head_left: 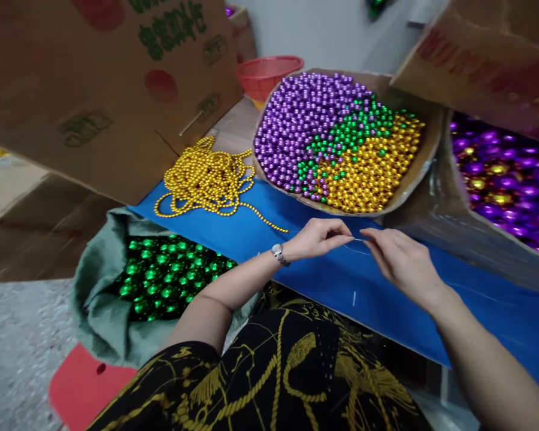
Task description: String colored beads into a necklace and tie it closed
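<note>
My left hand (317, 239), with a watch (279, 254) on its wrist, is closed in a pinch over the blue tabletop. It grips one end of a short, thin, pale strand (360, 240); whether this is thread or a needle I cannot tell. Facing it, my right hand (404, 263) pinches the strand's other end. Just beyond both hands stands an open box of loose beads (336, 143), purple, green and gold. To the left lies a heap of gold bead strings (206, 176), one tail of it trailing close to my left wrist.
A blue-covered table (314, 281) runs under my hands. Large cardboard boxes (117, 90) stand at the left. At the right, another box holds shiny purple and gold beads (507, 185). A green sack (90, 299) of large green beads sits lower left, near a red stool (87, 383). Behind is a red basket (269, 75).
</note>
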